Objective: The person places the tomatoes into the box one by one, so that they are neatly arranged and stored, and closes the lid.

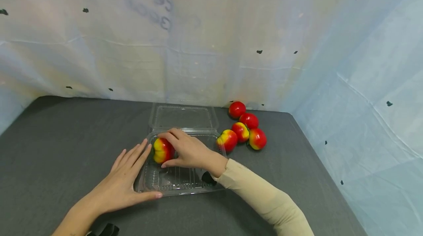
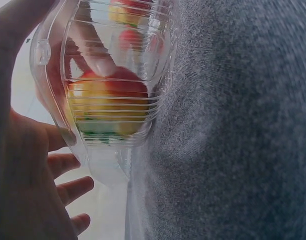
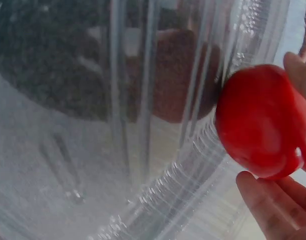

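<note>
A clear plastic clamshell container (image 1: 180,193) lies on the dark table with its lid (image 1: 183,117) folded back, away from me. My right hand (image 1: 190,149) grips a red-and-yellow apple (image 1: 161,150) inside the tray's left end. In the right wrist view, fingers and thumb are round the red side of this apple (image 3: 260,120). Seen through the clear wall in the left wrist view, the apple (image 2: 110,102) is low in the tray. My left hand (image 1: 120,184) spreads its straight fingers along the container's left side, thumb at the front edge.
Several more red-and-yellow apples (image 1: 257,139) lie in a cluster to the right of the container. The nearest apple (image 1: 227,140) is close against its right rim. A pale sheet (image 1: 205,74) hangs behind the table and another sheet (image 1: 370,118) on the right.
</note>
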A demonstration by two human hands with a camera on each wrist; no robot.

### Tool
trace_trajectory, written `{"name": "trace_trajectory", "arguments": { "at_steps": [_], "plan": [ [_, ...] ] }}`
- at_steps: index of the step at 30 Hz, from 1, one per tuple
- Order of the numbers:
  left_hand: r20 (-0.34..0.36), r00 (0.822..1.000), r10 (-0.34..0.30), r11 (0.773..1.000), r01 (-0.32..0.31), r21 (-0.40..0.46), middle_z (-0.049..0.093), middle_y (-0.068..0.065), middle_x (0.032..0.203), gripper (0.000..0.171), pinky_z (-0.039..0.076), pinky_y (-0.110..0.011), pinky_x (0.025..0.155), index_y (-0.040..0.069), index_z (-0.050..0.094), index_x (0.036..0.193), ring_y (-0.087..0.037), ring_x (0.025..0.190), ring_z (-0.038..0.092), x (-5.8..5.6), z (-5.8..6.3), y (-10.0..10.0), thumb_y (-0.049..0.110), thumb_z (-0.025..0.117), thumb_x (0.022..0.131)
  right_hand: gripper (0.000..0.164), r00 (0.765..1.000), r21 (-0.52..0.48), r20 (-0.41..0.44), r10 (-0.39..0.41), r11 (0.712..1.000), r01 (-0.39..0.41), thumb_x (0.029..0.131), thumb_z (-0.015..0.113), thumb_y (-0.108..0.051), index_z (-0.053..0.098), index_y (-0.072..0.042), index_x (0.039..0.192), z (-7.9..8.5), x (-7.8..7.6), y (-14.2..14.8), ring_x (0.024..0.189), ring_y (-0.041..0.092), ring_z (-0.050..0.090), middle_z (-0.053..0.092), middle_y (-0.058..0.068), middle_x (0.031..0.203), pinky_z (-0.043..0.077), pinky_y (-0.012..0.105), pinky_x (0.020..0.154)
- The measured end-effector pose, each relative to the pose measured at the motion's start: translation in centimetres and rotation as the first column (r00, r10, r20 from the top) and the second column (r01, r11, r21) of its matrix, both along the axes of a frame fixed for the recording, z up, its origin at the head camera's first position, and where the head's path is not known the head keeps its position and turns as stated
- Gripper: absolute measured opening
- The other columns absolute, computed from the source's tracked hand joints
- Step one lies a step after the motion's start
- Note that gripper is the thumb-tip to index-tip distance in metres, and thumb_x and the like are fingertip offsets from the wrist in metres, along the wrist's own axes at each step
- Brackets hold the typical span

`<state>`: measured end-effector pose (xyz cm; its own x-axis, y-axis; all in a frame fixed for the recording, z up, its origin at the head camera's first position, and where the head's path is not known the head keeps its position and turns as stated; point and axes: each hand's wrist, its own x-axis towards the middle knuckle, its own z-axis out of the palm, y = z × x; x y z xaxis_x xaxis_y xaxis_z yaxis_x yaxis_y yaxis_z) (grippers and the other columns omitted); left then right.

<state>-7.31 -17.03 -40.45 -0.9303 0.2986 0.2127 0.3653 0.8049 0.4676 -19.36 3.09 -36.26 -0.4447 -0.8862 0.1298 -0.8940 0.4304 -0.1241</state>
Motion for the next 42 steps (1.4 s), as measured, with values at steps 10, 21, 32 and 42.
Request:
{"name": "trace_trajectory", "arguments": {
  "at_steps": [10, 21, 32, 42],
  "plan": [
    [-0.004, 1.0, -0.004, 1.0, 0.004, 0.009, 0.005, -0.01, 0.162, 0.117, -0.004, -0.054, 0.118, 0.012, 0.012, 0.155, -0.04, 0.144, 0.017, 0.01, -0.2, -0.04, 0.071, 0.067, 0.071, 0.072, 0.998, 0.007, 0.053, 0.029, 1.0, -0.029, 0.083, 0.074, -0.04, 0.043, -0.01, 0.14, 0.3, -0.22, 0.55, 0.113, 0.013, 0.054, 0.049, 0.005, 0.132, 0.045, 0.017, 0.098],
    [0.007, 1.0, -0.005, 0.999, 0.005, 0.039, 0.003, -0.013, 0.162, 0.118, -0.001, -0.055, 0.117, 0.011, 0.013, 0.155, -0.039, 0.144, 0.016, -0.07, -0.27, 0.01, 0.071, 0.069, 0.07, 0.069, 0.999, -0.019, 0.008, 0.035, 0.999, -0.035, 0.082, 0.074, -0.04, 0.044, -0.01, 0.137, -0.32, -0.39, 0.14, 0.109, 0.011, 0.054, 0.051, 0.004, 0.128, 0.044, 0.016, 0.097],
    [0.017, 1.0, -0.001, 0.999, 0.0, 0.036, 0.006, -0.014, 0.161, 0.12, -0.002, -0.054, 0.118, 0.011, 0.01, 0.155, -0.038, 0.144, 0.017, -0.1, -0.21, -0.03, 0.071, 0.068, 0.07, 0.073, 0.998, -0.008, 0.05, 0.041, 0.999, -0.041, 0.082, 0.075, -0.037, 0.04, -0.01, 0.141, -0.06, -0.42, 0.28, 0.114, 0.012, 0.052, 0.049, 0.005, 0.132, 0.042, 0.016, 0.1],
    [0.038, 0.999, 0.016, 1.0, -0.017, 0.016, 0.006, -0.013, 0.162, 0.121, -0.002, -0.055, 0.118, 0.012, 0.008, 0.155, -0.039, 0.144, 0.017, -0.13, 0.03, -0.12, 0.073, 0.067, 0.069, 0.074, 0.998, 0.026, 0.063, 0.029, 0.999, -0.031, 0.083, 0.074, -0.038, 0.04, -0.012, 0.142, 0.46, -0.44, 0.56, 0.114, 0.011, 0.053, 0.049, 0.003, 0.134, 0.043, 0.016, 0.099]
  ]
}}
